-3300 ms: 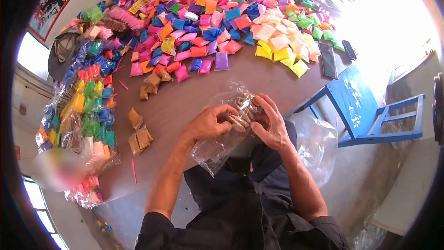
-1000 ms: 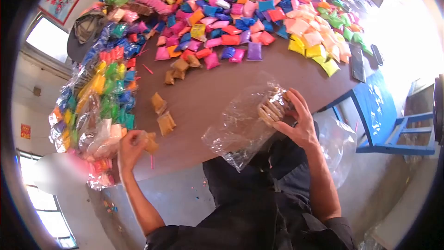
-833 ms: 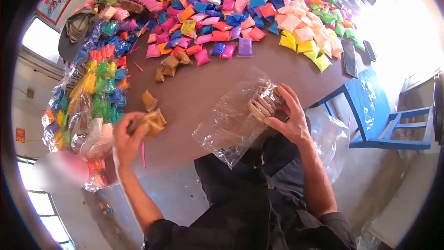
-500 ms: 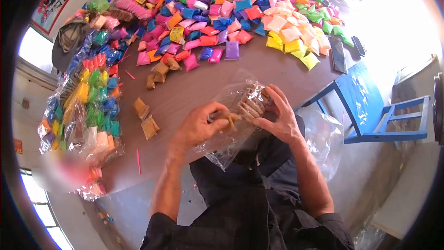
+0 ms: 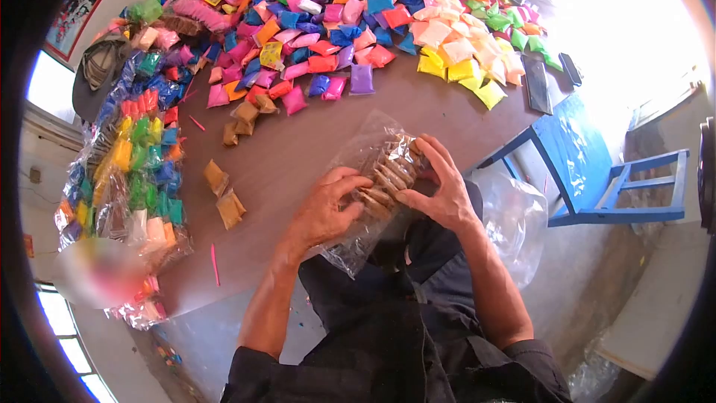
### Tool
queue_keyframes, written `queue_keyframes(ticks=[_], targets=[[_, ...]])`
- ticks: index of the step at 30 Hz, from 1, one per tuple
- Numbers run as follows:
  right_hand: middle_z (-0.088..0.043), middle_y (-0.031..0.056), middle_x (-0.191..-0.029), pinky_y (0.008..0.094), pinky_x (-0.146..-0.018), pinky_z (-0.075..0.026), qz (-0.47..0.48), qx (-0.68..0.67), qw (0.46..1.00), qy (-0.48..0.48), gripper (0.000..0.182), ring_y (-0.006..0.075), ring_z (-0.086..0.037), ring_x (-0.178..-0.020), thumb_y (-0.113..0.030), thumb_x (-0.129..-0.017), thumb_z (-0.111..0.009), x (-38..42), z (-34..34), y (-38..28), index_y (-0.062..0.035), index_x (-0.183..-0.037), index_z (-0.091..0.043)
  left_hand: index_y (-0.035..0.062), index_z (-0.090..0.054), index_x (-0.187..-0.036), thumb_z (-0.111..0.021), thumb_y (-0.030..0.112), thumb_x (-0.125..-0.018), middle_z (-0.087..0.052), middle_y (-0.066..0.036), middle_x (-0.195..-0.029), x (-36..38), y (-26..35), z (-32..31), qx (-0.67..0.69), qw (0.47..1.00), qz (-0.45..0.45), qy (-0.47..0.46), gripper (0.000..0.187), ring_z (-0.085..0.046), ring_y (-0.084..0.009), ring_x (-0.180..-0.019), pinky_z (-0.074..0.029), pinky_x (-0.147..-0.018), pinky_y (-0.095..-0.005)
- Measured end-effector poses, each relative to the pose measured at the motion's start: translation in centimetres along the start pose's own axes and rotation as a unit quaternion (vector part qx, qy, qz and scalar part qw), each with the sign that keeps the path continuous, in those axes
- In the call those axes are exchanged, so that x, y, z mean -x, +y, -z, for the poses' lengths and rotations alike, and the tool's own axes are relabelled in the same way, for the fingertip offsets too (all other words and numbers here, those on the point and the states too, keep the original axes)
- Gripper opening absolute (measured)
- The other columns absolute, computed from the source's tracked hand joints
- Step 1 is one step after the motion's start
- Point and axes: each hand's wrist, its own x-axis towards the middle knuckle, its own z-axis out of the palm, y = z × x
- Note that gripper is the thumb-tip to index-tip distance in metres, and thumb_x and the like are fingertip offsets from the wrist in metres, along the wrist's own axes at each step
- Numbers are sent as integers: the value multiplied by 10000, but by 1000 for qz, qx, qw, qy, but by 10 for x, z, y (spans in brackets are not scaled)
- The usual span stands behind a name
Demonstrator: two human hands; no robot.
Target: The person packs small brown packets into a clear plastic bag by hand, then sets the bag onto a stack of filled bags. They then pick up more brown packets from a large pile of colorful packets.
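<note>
Several brown packets [image 5: 394, 172] in clear bag [image 5: 359, 143] | left hand [image 5: 327, 207]: grip seemingly clamped on nearer packets | right hand [image 5: 444, 192]: grip clamped on farther ones

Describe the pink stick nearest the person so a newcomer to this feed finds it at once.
On the brown table, look near the edge closest to the person, between the clear-bagged coloured packets and the left hand. The thin pink stick lies there by itself, nearer the person than the other pink stick by the big packet pile.
</note>
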Motion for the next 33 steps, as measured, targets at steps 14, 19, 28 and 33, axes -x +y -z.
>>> queue_keyframes(ticks=[14, 19, 28, 33], targets=[[-390, 177, -1630, 386, -1092, -529, 5, 22, 1000, -3, 960, 292, -512, -1427, -226, -744, -951, -1, 1, -1, -28, -1553, -474, -30, -633, -1339, -719, 97, -905, -638, -174, -1374, 3, 7, 3, 82, 994, 61, 33, 461, -667, -310, -1222, -579, -991, -383], [-406, 182, -1622, 390, -1111, -513, 2, 3, 1000, -2, 953, 295, -503, -1436, -246, -740, -954, -1, 1, -5, -14, -1539, -488, -12, -630, -1351, -742, 80, -903, -657, -169, -1335, 5, -9, -12, -11, 1000, 11, 9, 470, -699, -322, -1132, -602, -898, -380], [-392, 162, -1643, 393, -1126, -496, -8, -14, 1000, 4, 966, 287, -476, -1459, -192, -728, -946, 0, -2, 1, -41, -1563, -484, 31, -688, -1284, -795, 219, -915, -739, -155, -1130, 61, -15, 75, -135, 926, 193, 294, 428, -746, -285, -940, -588, -780, -390], [-398, 149, -1639, 381, -1100, -521, 3, -37, 999, 4, 957, 261, -515, -1419, -135, -729, -937, 0, -4, 5, -37, -1564, -479, 38, -716, -1240, -799, 311, -891, -755, -147, -1080, 126, -116, 126, -304, 828, 288, 373, 451, -739, -296, -977, -565, -863, -413]])
